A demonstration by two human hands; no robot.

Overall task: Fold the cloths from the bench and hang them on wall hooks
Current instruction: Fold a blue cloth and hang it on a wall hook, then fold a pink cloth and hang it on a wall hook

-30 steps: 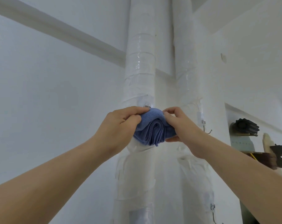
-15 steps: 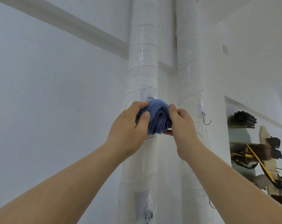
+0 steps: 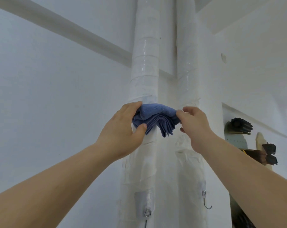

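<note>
**Entry: blue cloth, held at hook height, not yet let go**

- Blue folded cloth point(image 3: 155, 117): held up against the left wrapped pipe point(image 3: 144, 71), its layered edges drooping in the middle. Half a second ago it sat as a tight bundle under the pipe's upper hook. Now it is drawn out wider and covers the spot where that hook showed.
- My left hand point(image 3: 123, 129): fingers over the top of the cloth's left end, thumb underneath, gripping it.
- My right hand point(image 3: 193, 124): pinches the right end between thumb and fingertips. It has moved away from my left hand.
- Upper hook: hidden behind the cloth. I cannot tell whether the fabric has caught on it.
- Spare hooks: one lower on the left pipe point(image 3: 147, 213), one lower on the right pipe point(image 3: 206, 203), both bare.
- Tool rack point(image 3: 238, 127): far right, not involved.

Status, as I judge it: the fold is done and the hanging is under way. The cloth counts as hung only once it stays up with both hands off.
</note>
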